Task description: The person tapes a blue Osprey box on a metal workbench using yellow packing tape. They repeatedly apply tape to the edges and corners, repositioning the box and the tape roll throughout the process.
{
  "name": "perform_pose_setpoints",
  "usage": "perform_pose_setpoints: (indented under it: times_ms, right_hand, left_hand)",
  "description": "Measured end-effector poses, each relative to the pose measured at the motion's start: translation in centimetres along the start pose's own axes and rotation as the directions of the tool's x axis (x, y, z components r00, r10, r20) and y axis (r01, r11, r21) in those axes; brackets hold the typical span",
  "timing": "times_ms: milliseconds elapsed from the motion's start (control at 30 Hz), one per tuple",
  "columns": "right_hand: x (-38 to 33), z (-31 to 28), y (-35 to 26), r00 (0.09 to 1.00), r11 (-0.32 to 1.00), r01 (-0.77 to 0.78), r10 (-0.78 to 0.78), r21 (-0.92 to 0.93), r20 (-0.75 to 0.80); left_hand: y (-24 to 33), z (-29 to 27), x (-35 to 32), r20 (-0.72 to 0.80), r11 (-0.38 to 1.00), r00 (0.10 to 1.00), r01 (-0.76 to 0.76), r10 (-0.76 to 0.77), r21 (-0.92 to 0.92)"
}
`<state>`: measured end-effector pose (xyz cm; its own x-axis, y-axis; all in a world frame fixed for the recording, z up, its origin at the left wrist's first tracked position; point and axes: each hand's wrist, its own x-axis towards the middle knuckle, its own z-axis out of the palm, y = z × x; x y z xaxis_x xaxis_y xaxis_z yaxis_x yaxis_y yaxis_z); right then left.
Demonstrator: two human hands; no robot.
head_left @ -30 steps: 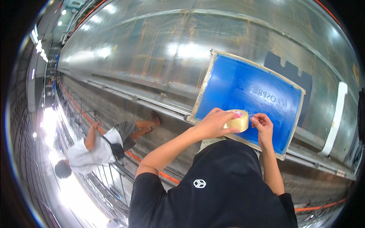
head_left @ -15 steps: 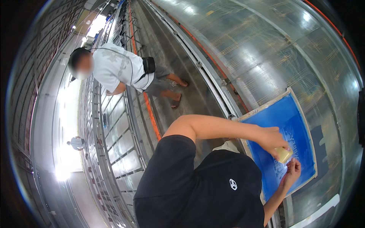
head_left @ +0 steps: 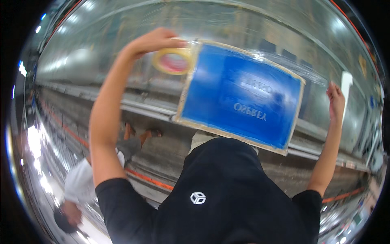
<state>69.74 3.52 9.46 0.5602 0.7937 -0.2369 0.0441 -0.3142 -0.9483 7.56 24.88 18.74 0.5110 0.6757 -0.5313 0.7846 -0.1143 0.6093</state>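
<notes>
A roll of clear tape [head_left: 172,51], yellowish at the rim with a pink core, hangs from my left hand [head_left: 158,40], whose fingers are closed on it. This hand is just beyond the far left corner of a blue screen-printing frame [head_left: 203,101]. From the roll, a shiny strip of tape [head_left: 310,74] is stretched along the frame's far edge. My right hand [head_left: 336,99] pinches the strip's free end past the frame's right side. Whether the strip touches the frame I cannot tell. The frame has pale edges and mirrored lettering on its blue mesh.
Under the frame is a long, shiny work table [head_left: 101,69] with a metal rail [head_left: 150,107] along its near side. A white strip-like bar [head_left: 346,91] lies to the right. A person in a white shirt [head_left: 77,183] is behind me at the lower left.
My hands have gone from close together over the blue frame to far apart, drawing out a long strip of tape. The view has turned, and the frame now lies in front of me.
</notes>
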Motion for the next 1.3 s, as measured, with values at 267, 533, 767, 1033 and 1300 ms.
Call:
perform_pose_setpoints:
  times_ms: [267, 533, 767, 1033, 1300]
  right_hand:
    - [3.3, -4.4, 7.3, 0.981, 0.990, -0.139, 0.133, -0.034, -0.145]
    - [4.7, 0.4, 13.6, 0.907, 0.902, -0.416, 0.421, 0.117, -0.023]
    - [5.1, 0.9, 14.8, 0.846, 0.843, -0.533, 0.533, 0.080, 0.020]
    - [5.7, -0.7, 17.0, 0.849, 0.829, -0.526, 0.526, 0.188, 0.052]
    - [3.6, -1.8, 15.5, 0.834, 0.802, -0.547, 0.547, 0.238, 0.072]
  left_hand:
    - [-6.8, -3.9, 8.4, -0.007, 0.971, 0.998, 0.064, -0.064, 0.232]
    - [-12.0, -2.0, 14.4, 0.126, 0.977, 0.983, 0.105, -0.130, 0.188]
    - [-8.9, -1.1, 14.0, 0.143, 0.961, 0.990, -0.045, 0.006, 0.272]
    - [-10.3, 0.9, 17.1, 0.257, 0.977, 0.966, -0.016, -0.041, 0.214]
    - [-4.7, 2.2, 20.6, 0.260, 0.888, 0.948, 0.047, -0.184, 0.458]
